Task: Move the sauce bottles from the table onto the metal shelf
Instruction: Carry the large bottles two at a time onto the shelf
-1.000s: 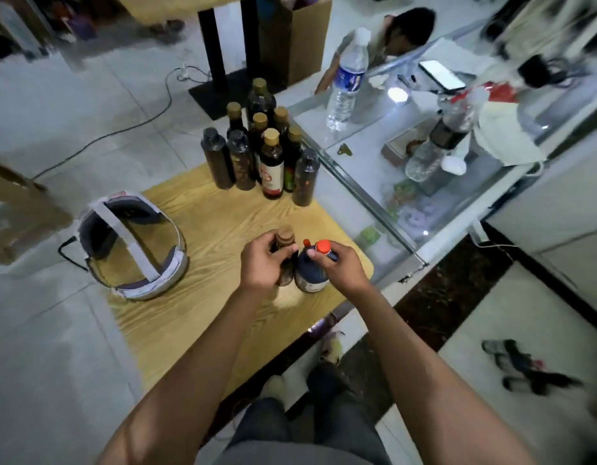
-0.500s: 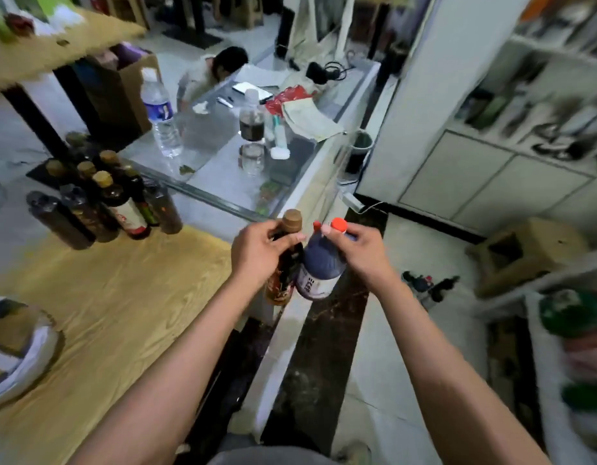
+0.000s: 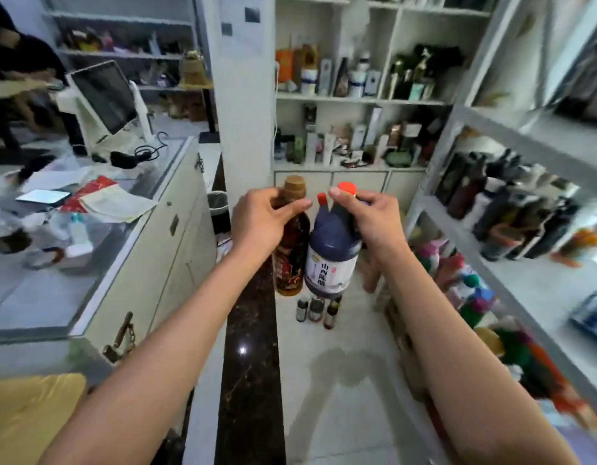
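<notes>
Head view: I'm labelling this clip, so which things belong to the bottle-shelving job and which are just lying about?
Job:
brown-capped sauce bottle in left hand
red-capped vinegar jug in right hand
metal shelf

Lying about:
small floor bottles
phone
monitor
bin

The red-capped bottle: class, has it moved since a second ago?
Yes. The red-capped bottle, held by the right hand, left the wooden table and now hangs over the floor beside the metal shelf.

- Left hand (image 3: 261, 223), arm stretched forward, curls its fingers round the neck of a tall brown-capped dark glass bottle (image 3: 290, 253).
- Right hand (image 3: 370, 218), arm likewise extended, pinches the neck of a squat red-capped dark plastic jug (image 3: 330, 263).
</notes>
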Available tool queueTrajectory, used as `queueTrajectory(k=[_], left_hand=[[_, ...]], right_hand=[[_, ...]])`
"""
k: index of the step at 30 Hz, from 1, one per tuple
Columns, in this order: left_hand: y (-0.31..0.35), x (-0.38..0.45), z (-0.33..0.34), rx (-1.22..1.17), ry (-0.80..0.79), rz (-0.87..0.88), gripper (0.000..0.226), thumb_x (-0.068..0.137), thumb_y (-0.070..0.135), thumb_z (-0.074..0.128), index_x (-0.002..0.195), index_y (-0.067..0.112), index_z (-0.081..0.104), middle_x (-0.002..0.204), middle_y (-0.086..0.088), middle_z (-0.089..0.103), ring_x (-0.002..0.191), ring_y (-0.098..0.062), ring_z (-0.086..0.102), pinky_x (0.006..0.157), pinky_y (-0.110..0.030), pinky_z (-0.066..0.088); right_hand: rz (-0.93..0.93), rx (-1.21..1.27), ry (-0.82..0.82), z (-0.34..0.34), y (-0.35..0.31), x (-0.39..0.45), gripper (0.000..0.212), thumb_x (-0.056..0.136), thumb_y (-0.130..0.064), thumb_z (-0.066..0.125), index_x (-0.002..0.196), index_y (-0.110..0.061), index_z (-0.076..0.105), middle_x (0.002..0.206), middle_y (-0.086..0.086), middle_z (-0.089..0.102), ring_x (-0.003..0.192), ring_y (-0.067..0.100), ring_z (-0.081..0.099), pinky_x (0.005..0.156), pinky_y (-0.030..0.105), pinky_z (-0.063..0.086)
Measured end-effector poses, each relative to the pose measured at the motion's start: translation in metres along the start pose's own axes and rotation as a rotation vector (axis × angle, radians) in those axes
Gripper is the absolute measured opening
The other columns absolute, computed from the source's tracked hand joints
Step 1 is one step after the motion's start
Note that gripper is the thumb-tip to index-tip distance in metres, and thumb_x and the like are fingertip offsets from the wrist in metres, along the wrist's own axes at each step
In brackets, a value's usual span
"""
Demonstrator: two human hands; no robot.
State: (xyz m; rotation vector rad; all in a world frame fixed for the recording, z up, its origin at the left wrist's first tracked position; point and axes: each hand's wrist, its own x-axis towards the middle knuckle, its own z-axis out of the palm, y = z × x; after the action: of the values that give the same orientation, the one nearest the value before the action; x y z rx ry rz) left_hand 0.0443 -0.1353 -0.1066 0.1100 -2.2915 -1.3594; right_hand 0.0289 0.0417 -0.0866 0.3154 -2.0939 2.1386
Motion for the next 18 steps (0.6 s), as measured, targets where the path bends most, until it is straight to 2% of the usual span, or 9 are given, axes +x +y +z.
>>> queueTrajectory(k=[2, 5, 8, 11, 12, 15, 18], left_hand=[[0.028, 0.012, 0.034, -0.012, -0.033, 0.026, 0.044, 0.066, 0.064, 0.074, 0.095, 0.031, 0.075, 0.09, 0.013, 0.075, 0.082, -0.004, 0.069, 0.078, -0.038, 0.058], [0.064, 0.029, 0.078, -0.026, -0.067, 0.049, 0.038, 0.069, 0.06, 0.076, 0.093, 0.031, 0.076, 0.086, 0.015, 0.074, 0.081, -0.003, 0.069, 0.077, -0.037, 0.057], [0.092, 0.05, 0.12, -0.067, -0.112, 0.068, 0.036, 0.069, 0.059, 0.077, 0.091, 0.031, 0.076, 0.082, 0.017, 0.073, 0.08, 0.0, 0.068, 0.077, -0.036, 0.057], [0.113, 0.074, 0.156, -0.092, -0.147, 0.1, 0.044, 0.063, 0.069, 0.073, 0.087, 0.032, 0.076, 0.079, 0.018, 0.073, 0.078, -0.001, 0.069, 0.075, -0.039, 0.058], [0.121, 0.083, 0.168, -0.105, -0.16, 0.117, 0.05, 0.059, 0.074, 0.07, 0.086, 0.033, 0.076, 0.078, 0.018, 0.073, 0.077, -0.002, 0.069, 0.074, -0.041, 0.058], [0.137, 0.111, 0.203, -0.148, -0.193, 0.16, 0.061, 0.051, 0.082, 0.064, 0.085, 0.032, 0.075, 0.078, 0.017, 0.073, 0.077, -0.003, 0.07, 0.074, -0.042, 0.059], [0.149, 0.145, 0.238, -0.185, -0.224, 0.177, 0.056, 0.052, 0.079, 0.07, 0.081, 0.03, 0.074, 0.077, 0.016, 0.072, 0.076, -0.004, 0.069, 0.074, -0.041, 0.059]], right_hand=[[-0.033, -0.014, 0.046, -0.036, -0.008, 0.014, 0.046, 0.082, -0.019, 0.079, 0.04, -0.023, 0.059, 0.042, -0.015, 0.044, 0.046, 0.003, 0.038, 0.048, 0.021, 0.031], [-0.064, -0.017, 0.105, -0.086, -0.016, 0.036, 0.042, 0.081, -0.022, 0.079, 0.042, -0.025, 0.063, 0.045, -0.015, 0.046, 0.049, 0.004, 0.04, 0.05, 0.022, 0.033], [-0.105, -0.028, 0.175, -0.13, -0.02, 0.061, 0.035, 0.075, -0.034, 0.084, 0.056, -0.009, 0.068, 0.055, 0.0, 0.051, 0.058, 0.011, 0.045, 0.056, 0.028, 0.036], [-0.123, -0.015, 0.252, -0.161, -0.025, 0.083, 0.05, 0.071, -0.038, 0.085, 0.072, 0.009, 0.068, 0.066, 0.011, 0.056, 0.064, 0.016, 0.05, 0.061, 0.033, 0.039], [-0.125, -0.017, 0.279, -0.171, -0.027, 0.091, 0.05, 0.071, -0.038, 0.084, 0.073, 0.009, 0.069, 0.068, 0.013, 0.059, 0.065, 0.017, 0.052, 0.062, 0.035, 0.041], [-0.119, -0.013, 0.353, -0.198, -0.031, 0.115, 0.028, 0.076, -0.031, 0.083, 0.066, -0.006, 0.075, 0.065, 0.01, 0.065, 0.063, 0.016, 0.057, 0.062, 0.032, 0.046], [-0.164, -0.057, 0.427, -0.218, -0.033, 0.144, 0.042, 0.076, -0.033, 0.082, 0.074, 0.008, 0.071, 0.068, 0.019, 0.064, 0.062, 0.017, 0.055, 0.059, 0.031, 0.044]])
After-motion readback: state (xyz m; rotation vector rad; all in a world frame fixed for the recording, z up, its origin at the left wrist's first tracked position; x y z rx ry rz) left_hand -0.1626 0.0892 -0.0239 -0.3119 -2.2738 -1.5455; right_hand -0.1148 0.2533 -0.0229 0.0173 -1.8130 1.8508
